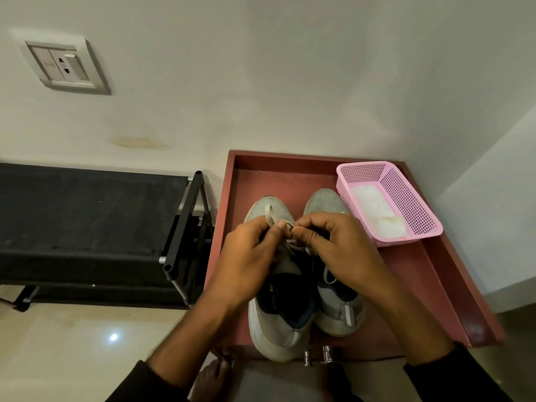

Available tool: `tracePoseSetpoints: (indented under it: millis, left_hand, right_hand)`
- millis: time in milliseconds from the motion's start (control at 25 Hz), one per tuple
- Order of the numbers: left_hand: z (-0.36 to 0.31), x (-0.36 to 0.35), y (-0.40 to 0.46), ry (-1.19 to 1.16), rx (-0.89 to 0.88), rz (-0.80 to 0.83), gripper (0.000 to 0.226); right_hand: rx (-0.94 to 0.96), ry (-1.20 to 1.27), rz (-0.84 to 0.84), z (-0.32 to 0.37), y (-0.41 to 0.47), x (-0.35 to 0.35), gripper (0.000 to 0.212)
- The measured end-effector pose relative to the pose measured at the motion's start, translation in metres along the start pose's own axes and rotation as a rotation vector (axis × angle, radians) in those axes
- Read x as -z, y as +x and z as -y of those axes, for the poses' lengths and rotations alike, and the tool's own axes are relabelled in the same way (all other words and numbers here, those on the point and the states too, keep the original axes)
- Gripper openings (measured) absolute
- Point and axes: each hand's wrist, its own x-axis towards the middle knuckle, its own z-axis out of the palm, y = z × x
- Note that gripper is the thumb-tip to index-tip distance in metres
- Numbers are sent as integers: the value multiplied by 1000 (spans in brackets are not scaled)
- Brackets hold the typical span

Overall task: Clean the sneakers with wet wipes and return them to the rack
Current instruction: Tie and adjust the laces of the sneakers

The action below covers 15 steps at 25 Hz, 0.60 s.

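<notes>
We see two sneakers side by side on the red desk (441, 274), toes toward the far edge. Left hand (249, 256) and right hand (333, 245) meet over the left sneaker (278, 320); fingers of both are curled, pinching its lace (271, 216). Right sneaker (339, 314) sits just beside it. Pink basket (412, 204) with wipes (374, 210) at the far right corner. Black rack (87, 221) stands left of the desk.
</notes>
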Motion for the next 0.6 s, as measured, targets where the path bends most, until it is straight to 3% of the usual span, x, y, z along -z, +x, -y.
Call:
tracePoseSetpoints:
  millis: [120, 240, 400, 600]
  left_hand:
    - [0, 2, 3, -218, 113, -34, 28]
    - [-2, 5, 4, -423, 190, -22, 23]
    - [-5, 9, 3, -345, 125, 15, 15]
    - [-8, 14, -1, -184, 34, 50, 15]
  right_hand:
    - [78, 43, -101, 0, -1, 3, 11]
    - [95, 17, 20, -2, -2, 6, 10]
    - [117, -50, 7, -3, 0, 3, 3]
    - [5, 0, 2, -8, 4, -1, 12]
